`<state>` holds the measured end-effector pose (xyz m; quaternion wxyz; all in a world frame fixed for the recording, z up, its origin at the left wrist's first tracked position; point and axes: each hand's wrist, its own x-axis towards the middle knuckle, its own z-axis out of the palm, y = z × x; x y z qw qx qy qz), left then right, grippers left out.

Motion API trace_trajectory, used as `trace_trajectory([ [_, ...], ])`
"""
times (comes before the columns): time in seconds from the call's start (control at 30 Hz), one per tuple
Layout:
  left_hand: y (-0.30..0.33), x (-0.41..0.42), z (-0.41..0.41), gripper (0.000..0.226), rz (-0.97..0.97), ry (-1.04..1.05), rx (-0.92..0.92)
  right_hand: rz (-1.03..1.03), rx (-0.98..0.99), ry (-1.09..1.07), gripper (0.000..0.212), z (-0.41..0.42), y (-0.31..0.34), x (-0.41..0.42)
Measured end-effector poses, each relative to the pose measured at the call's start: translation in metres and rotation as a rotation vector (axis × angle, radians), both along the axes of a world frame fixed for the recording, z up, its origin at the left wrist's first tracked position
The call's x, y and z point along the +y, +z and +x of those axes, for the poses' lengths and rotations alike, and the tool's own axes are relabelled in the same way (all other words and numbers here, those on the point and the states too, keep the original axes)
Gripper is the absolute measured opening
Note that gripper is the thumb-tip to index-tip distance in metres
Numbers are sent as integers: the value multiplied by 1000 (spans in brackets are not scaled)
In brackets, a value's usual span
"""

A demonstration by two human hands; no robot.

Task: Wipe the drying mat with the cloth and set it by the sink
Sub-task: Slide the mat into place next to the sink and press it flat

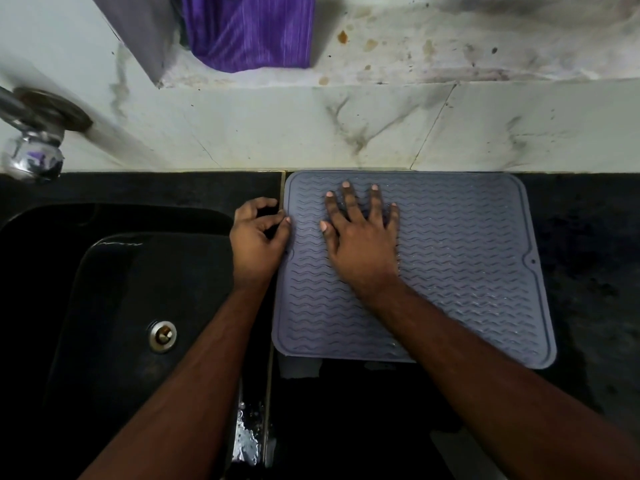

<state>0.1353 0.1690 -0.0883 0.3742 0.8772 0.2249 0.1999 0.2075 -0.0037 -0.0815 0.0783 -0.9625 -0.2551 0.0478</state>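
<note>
Beside the black sink, on the dark tabletop, the grey silicone drying mat was laid flat, its far edge close against the marble backsplash and its left edge just next to the sink's rim. The right hand was pressed palm-down on the left half of the mat, its fingers straight and spread wide over the wavy ribs. The left hand was set at the mat's left edge, its fingers curled and the tips brought together at the raised border; whether the edge was truly pinched or only touched could not be told for certain.

No cloth was held in either hand. A purple striped cloth was seen hanging over the ledge above the backsplash, well apart from both hands. A chrome tap stood out from the wall at the far left, over the sink, and the drain was visible in the basin.

The step in hand was judged to be the final placing: the mat was being settled and squared by the sink, so the task looked close to done, provided the wiping was finished. A faint sheen showed on part of the ribs, though whether it was moisture could not be decided. What the next move called for was small: the mat's edge to be nudged into line with the seam in the tabletop, then both hands to be lifted away.
</note>
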Motion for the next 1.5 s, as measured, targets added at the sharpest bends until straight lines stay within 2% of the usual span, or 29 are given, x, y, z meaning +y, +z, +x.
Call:
trace_trajectory([
  [0.43, -2, 0, 2, 11, -35, -19, 8, 1, 3, -7, 58, 1, 1, 0],
  [0.63, 13, -1, -4, 19, -75, -40, 98, -17, 111, -3, 57, 1, 8, 0],
  [0.7, 20, -2, -17, 25, -63, 8, 120, 8, 130, -1, 59, -7, 18, -4],
  [0.83, 27, -21, -79, 18, -94, 101, 143, 111, 111, 3, 58, -66, 41, -28],
  [1.0, 18, -50, -135, 21, -125, 98, 211, -60, 270, 51, 68, -120, 34, -49],
  [1.27, 16, -67, -141, 23, -164, 117, 167, -32, 369, 67, 72, -119, 37, -57],
  [1.5, 18, -69, -138, 21, -182, 151, 170, -53, 372, 75, 72, -118, 39, -56],
])
